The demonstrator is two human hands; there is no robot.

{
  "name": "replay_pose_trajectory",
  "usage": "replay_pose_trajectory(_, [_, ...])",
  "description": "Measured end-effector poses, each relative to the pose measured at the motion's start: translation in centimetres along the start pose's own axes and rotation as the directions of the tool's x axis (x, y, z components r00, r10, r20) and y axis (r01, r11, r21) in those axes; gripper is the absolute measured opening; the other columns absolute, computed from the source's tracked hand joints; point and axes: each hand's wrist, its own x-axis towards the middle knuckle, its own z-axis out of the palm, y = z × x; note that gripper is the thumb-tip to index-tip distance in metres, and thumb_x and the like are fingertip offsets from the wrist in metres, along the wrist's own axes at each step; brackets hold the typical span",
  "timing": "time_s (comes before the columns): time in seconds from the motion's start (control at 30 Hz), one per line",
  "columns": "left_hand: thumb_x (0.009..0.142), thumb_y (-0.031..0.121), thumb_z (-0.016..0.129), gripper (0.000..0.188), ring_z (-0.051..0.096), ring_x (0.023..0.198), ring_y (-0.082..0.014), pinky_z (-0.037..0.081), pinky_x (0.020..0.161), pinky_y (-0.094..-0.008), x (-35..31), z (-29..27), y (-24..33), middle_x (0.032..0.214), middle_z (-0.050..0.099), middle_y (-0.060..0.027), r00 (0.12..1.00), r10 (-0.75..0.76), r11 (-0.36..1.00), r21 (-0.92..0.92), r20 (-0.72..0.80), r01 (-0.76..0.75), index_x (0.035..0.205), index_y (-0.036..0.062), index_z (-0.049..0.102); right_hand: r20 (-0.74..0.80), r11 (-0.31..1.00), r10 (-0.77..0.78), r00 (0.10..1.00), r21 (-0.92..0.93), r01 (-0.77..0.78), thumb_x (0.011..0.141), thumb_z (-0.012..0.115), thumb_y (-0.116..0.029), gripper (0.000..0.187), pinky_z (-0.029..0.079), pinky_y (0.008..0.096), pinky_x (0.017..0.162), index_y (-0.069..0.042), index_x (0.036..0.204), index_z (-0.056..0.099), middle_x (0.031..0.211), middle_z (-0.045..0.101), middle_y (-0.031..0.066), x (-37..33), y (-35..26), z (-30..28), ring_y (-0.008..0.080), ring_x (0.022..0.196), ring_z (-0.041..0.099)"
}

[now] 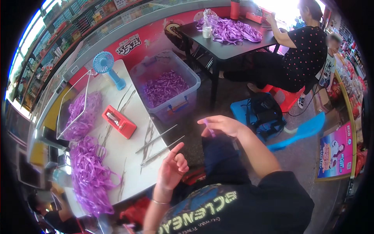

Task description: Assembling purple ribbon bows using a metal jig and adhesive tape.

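A short purple ribbon strip [209,128] hangs between the fingers of my right hand [226,125], held out over my lap. Closer to the table edge is my left hand [172,167], its index finger stretched out and the others partly curled; nothing shows in it. Just beyond that hand, two thin metal rods [157,139] stick out past the edge of the white marbled table [134,162]. A red tape dispenser [119,122] sits farther in. Heaped along the table's left side are long purple ribbons [91,175].
A blue handheld fan [113,72] stands at the table's far end. Beside it, a clear plastic bin [171,107] on the floor holds many purple strips. Another person [300,54] sits at a dark table [230,52] with more ribbon. A blue stool [241,113] carries a black bag [265,111].
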Motion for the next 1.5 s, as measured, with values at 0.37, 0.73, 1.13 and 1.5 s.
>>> replay_pose_trajectory(0.37, [0.078, 0.001, 0.061, 0.036, 0.052, 0.079, -0.0116, 0.044, 0.071, -0.0235, 2.0, 4.8, 3.4, 0.097, 0.054, -0.0057, 0.905, 0.145, 0.215, 0.88, 0.4, -0.423, 0.114, 0.0031, 0.053, 0.332, 0.946, -0.121, 0.936, -0.248, 0.21, 0.085, 0.053, -0.007, 0.066, 0.046, 0.0245, 0.067, -0.004, 0.139, 0.015, 0.088, 0.064, 0.0132, -3.2, -5.9, 6.9, 0.0126, 0.071, 0.058])
replay_pose_trajectory(0.73, [0.073, 0.001, 0.066, 0.018, 0.057, 0.075, -0.013, 0.046, 0.069, -0.0258, 0.4, 3.2, 3.4, 0.084, 0.059, -0.0045, 0.883, 0.236, 0.192, 0.872, 0.405, -0.451, 0.09, 0.0036, 0.061, 0.398, 0.98, -0.042, 0.917, -0.161, 0.115, 0.086, 0.056, -0.017, 0.067, 0.046, 0.0233, 0.067, -0.002, 0.138, 0.017, 0.088, 0.064, 0.0123, -2.3, -5.1, 8.3, 0.0114, 0.07, 0.058])
replay_pose_trajectory(1.13, [0.071, -0.006, 0.066, 0.021, 0.054, 0.077, -0.0102, 0.043, 0.067, -0.0223, 0.3, 2.9, 3.7, 0.089, 0.059, -0.0064, 0.898, 0.338, 0.258, 0.89, 0.283, -0.377, 0.09, 0.0004, 0.06, 0.062, 0.691, -0.456, 0.888, -0.605, 0.396, 0.068, 0.074, -0.016, 0.052, 0.045, 0.0264, 0.073, -0.005, 0.114, 0.052, 0.087, 0.065, 0.0082, -2.9, -5.7, 10.2, 0.016, 0.078, 0.061])
replay_pose_trajectory(1.5, [0.069, -0.007, 0.066, 0.023, 0.053, 0.076, -0.0107, 0.042, 0.065, -0.0222, 0.7, 2.5, 3.7, 0.088, 0.059, -0.0071, 0.855, 0.415, 0.251, 0.864, 0.311, -0.436, 0.089, 0.0003, 0.059, -0.044, 0.559, -0.673, 0.738, -0.683, 0.469, 0.068, 0.071, -0.007, 0.027, 0.046, 0.024, 0.057, -0.005, 0.092, 0.059, 0.079, 0.064, 0.0058, -1.9, -4.7, 10.7, 0.0158, 0.068, 0.062])
